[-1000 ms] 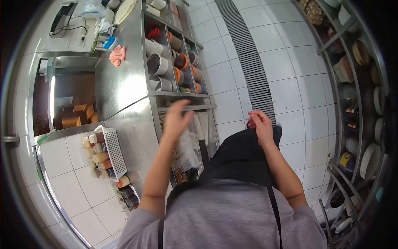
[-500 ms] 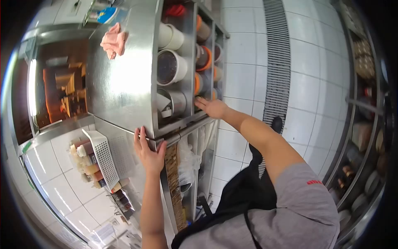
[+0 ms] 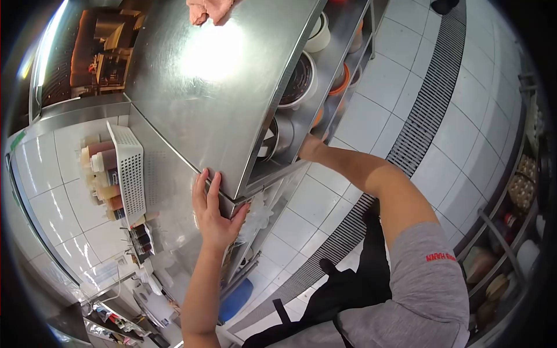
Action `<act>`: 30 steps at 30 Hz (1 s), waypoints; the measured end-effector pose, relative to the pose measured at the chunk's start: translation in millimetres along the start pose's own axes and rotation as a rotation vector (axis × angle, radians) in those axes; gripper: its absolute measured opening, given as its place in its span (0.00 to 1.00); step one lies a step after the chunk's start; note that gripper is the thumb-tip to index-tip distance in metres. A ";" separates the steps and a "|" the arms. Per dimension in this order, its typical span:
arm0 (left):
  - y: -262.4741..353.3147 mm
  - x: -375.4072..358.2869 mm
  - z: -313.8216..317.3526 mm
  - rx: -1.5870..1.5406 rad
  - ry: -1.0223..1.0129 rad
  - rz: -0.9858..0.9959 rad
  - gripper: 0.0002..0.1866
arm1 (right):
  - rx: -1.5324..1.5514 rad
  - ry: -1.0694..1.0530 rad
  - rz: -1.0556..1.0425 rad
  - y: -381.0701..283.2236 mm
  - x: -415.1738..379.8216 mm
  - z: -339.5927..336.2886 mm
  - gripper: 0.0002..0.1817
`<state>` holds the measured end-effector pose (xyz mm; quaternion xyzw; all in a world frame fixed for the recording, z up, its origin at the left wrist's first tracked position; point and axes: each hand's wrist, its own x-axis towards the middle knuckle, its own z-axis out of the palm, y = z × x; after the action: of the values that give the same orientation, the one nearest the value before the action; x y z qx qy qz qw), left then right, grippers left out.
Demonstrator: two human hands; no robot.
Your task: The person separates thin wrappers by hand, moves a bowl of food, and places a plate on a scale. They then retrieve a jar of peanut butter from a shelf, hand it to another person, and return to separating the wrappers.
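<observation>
At the corner of the stainless steel counter [image 3: 174, 116], my left hand [image 3: 217, 211] rests open, with fingers on the top and thumb apart at the edge. My right hand [image 3: 311, 147] reaches into the shelving below the counter, and its fingers are hidden there. Close to it on the upper shelf stands a steel container [image 3: 281, 138] with something white inside. Beyond that sits a white tub [image 3: 310, 93] with dark contents. Orange-rimmed containers [image 3: 342, 81] stand on the shelf below, partly hidden.
A pink cloth [image 3: 209, 8] lies on the counter. Sauce bottles [image 3: 107, 168] stand in a white perforated basket [image 3: 129, 174] by the tiled wall. A drain grate [image 3: 426, 110] crosses the white tiled floor. Shelves with goods [image 3: 513, 214] line the right side.
The view has turned and come nearer the counter's corner. My right hand has gone deeper into the shelving, so its fingers no longer show. My left hand stays at the corner.
</observation>
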<state>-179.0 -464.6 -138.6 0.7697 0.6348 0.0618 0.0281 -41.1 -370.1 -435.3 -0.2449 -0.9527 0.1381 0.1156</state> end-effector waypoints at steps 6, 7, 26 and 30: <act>-0.2 -1.7 0.7 0.016 -0.004 0.047 0.42 | -0.082 -0.034 -0.136 20.5 -30.0 1.0 0.11; 0.1 -1.9 0.6 0.016 -0.001 0.049 0.42 | -0.078 0.020 -0.102 20.9 -42.1 -1.3 0.13; 121.1 -31.9 30.9 -0.589 -0.155 0.492 0.47 | 1.726 0.966 1.277 -216.5 -364.6 -186.3 0.31; 258.3 -78.8 21.8 -1.462 -1.022 0.323 0.42 | 1.038 1.001 1.138 -296.4 -358.6 -278.5 0.42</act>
<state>60.7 -590.8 -133.4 0.5733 0.2317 0.1032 0.7791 216.2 -740.9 -134.9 -0.6254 -0.3456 0.4626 0.5249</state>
